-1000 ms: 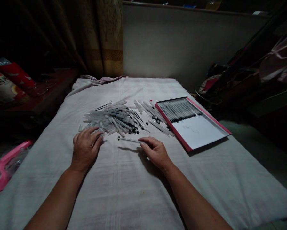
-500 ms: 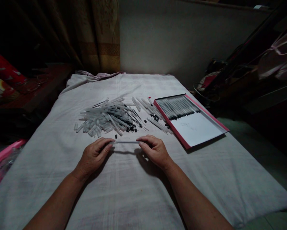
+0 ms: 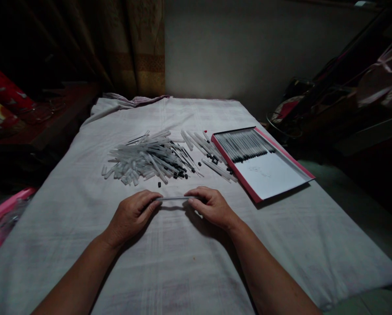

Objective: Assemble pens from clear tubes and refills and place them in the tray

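Observation:
Between my two hands a thin pen lies level, just above the cloth. My left hand pinches its left end with thumb and forefinger. The other end is pinched by my right hand. My fingertips hide both ends of the pen. Beyond my hands spreads a heap of pen parts: clear barrels, thin dark refills, whitish caps and small black plugs. A single black plug lies apart, close to my left fingertips.
To the right, a red-edged shallow box holds a row of pens along its far side. Several loose barrels lie between heap and box. A white cloth covers the bed-like surface. A pink object is at far left.
My left hand has moved slightly right, closer to my right hand, so less of the pen shows between them. Both hands still grip it. The view has shifted a little.

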`<state>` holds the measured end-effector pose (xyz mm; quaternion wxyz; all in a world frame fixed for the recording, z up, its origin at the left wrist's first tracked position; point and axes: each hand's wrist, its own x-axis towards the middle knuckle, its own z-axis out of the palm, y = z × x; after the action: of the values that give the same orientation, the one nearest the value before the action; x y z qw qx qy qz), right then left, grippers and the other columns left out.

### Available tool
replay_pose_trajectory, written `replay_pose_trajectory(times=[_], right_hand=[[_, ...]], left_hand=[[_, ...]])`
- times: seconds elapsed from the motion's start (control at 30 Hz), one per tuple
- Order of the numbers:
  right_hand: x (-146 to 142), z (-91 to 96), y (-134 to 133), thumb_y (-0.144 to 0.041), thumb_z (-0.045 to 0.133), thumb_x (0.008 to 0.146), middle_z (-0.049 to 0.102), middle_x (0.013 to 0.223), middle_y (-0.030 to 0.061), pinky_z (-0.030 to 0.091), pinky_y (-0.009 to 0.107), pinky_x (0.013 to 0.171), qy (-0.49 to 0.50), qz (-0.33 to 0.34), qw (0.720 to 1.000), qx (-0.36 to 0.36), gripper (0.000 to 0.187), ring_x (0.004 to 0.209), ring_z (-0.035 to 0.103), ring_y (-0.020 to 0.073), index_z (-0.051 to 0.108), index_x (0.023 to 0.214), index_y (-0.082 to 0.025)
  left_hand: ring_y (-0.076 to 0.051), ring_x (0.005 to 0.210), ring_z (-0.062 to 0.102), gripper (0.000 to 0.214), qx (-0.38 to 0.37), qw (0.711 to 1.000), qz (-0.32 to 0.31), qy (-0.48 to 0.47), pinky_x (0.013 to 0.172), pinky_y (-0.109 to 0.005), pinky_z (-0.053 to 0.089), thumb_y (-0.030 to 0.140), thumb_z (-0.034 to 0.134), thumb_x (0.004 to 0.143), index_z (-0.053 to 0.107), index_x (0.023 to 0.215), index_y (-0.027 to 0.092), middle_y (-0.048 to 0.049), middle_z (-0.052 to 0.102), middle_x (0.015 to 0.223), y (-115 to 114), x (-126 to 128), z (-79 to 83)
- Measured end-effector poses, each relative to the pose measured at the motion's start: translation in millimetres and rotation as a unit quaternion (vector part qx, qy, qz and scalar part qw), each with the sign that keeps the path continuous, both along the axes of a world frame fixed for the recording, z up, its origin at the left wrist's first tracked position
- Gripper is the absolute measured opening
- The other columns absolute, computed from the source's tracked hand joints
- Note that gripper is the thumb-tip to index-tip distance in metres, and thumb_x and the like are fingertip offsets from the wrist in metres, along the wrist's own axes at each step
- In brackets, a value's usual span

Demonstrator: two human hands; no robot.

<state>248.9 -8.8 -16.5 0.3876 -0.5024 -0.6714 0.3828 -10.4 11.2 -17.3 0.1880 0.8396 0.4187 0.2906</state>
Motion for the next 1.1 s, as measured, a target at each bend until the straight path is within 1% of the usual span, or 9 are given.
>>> replay_pose_trajectory(times=[0.1, 0.2, 0.43, 0.7, 0.87, 0.93, 1.0, 1.07, 1.1], right_hand=[[2, 0.1, -1, -0.026, 0.062, 0.084, 0.078, 0.093, 0.0067, 0.055, 0.032, 0.08, 0.001, 0.022, 0.999, -0.03, 0.022, 0.085, 0.072, 0.0202, 0.079, 0.096, -0.019], [3, -0.3, -1, -0.028, 0.061, 0.085, 0.079, 0.094, 0.0068, 0.056, 0.033, 0.083, 0.013, 0.033, 0.998, -0.044, 0.023, 0.087, 0.073, 0.0212, 0.08, 0.096, -0.019], [3, 0.5, 0, -0.029, 0.059, 0.087, 0.079, 0.089, 0.0054, 0.055, 0.03, 0.077, 0.032, 0.053, 0.997, -0.048, 0.025, 0.083, 0.073, 0.0204, 0.079, 0.095, -0.018], [-1, -0.2, -1, -0.029, 0.058, 0.088, 0.078, 0.083, 0.0036, 0.055, 0.028, 0.072, 0.032, 0.053, 0.998, -0.032, 0.023, 0.077, 0.071, 0.0192, 0.079, 0.091, -0.019], [-2, -2.7, -2, -0.03, 0.057, 0.089, 0.077, 0.081, 0.0031, 0.054, 0.027, 0.07, 0.031, 0.054, 0.998, -0.033, 0.024, 0.074, 0.07, 0.0185, 0.078, 0.09, -0.018], [-4, -1.5, -2, -0.029, 0.057, 0.089, 0.077, 0.082, 0.0035, 0.053, 0.027, 0.071, 0.022, 0.051, 0.998, -0.032, 0.024, 0.076, 0.07, 0.0189, 0.078, 0.091, -0.017], [-8, 1.6, -2, -0.028, 0.056, 0.089, 0.077, 0.082, 0.0037, 0.053, 0.027, 0.071, 0.003, 0.048, 0.998, -0.028, 0.024, 0.077, 0.07, 0.0187, 0.077, 0.092, -0.017], [-9, 6.0, -2, -0.027, 0.054, 0.089, 0.076, 0.079, 0.0026, 0.051, 0.026, 0.069, -0.024, 0.039, 0.999, -0.014, 0.024, 0.074, 0.069, 0.0176, 0.076, 0.089, -0.018], [-7, 8.4, -1, -0.026, 0.054, 0.088, 0.075, 0.077, 0.0021, 0.051, 0.026, 0.068, -0.037, 0.025, 0.999, 0.0, 0.023, 0.073, 0.068, 0.0172, 0.076, 0.087, -0.019]], left_hand=[[-0.016, 0.077, 0.07, 0.024, 0.002, 1.0, -0.002, -0.014, 0.071, -0.025, 0.053, 0.035, 0.053, 0.097, 0.072, 0.099, 0.02, -0.0046, 0.075, 0.087, -4, 5, -0.2], [-0.016, 0.073, 0.07, 0.024, -0.003, 0.999, 0.0, -0.04, 0.068, -0.024, 0.053, 0.034, 0.053, 0.096, 0.072, 0.098, 0.02, -0.0042, 0.075, 0.082, -6, 9, -0.1], [-0.017, 0.074, 0.071, 0.023, -0.032, 0.997, 0.021, -0.073, 0.069, -0.026, 0.055, 0.035, 0.056, 0.094, 0.074, 0.097, 0.021, -0.0051, 0.077, 0.084, -7, 10, 0.2], [-0.017, 0.071, 0.072, 0.021, 0.001, 0.997, 0.014, -0.072, 0.067, -0.025, 0.057, 0.033, 0.057, 0.093, 0.074, 0.097, 0.022, -0.0039, 0.076, 0.082, -6, 7, 1.5], [-0.016, 0.07, 0.071, 0.019, 0.016, 0.997, 0.001, -0.079, 0.068, -0.024, 0.056, 0.031, 0.057, 0.092, 0.074, 0.097, 0.022, -0.0029, 0.076, 0.08, -5, 7, 2.1], [-0.016, 0.072, 0.071, 0.019, 0.001, 0.996, 0.002, -0.084, 0.069, -0.024, 0.056, 0.032, 0.057, 0.092, 0.074, 0.096, 0.022, -0.0028, 0.076, 0.082, -3, 8, 0.8], [-0.017, 0.076, 0.072, 0.02, -0.034, 0.996, 0.01, -0.083, 0.072, -0.026, 0.057, 0.034, 0.058, 0.091, 0.074, 0.093, 0.023, -0.0033, 0.076, 0.084, 0, 9, -0.9], [-0.019, 0.082, 0.072, 0.022, -0.078, 0.992, 0.033, -0.091, 0.076, -0.029, 0.057, 0.038, 0.058, 0.089, 0.074, 0.095, 0.023, -0.0048, 0.077, 0.091, 3, 9, -2.5], [-0.02, 0.083, 0.072, 0.025, -0.101, 0.988, 0.05, -0.102, 0.076, -0.03, 0.057, 0.039, 0.058, 0.089, 0.073, 0.1, 0.023, -0.0057, 0.076, 0.093, 5, 9, -3.1]])
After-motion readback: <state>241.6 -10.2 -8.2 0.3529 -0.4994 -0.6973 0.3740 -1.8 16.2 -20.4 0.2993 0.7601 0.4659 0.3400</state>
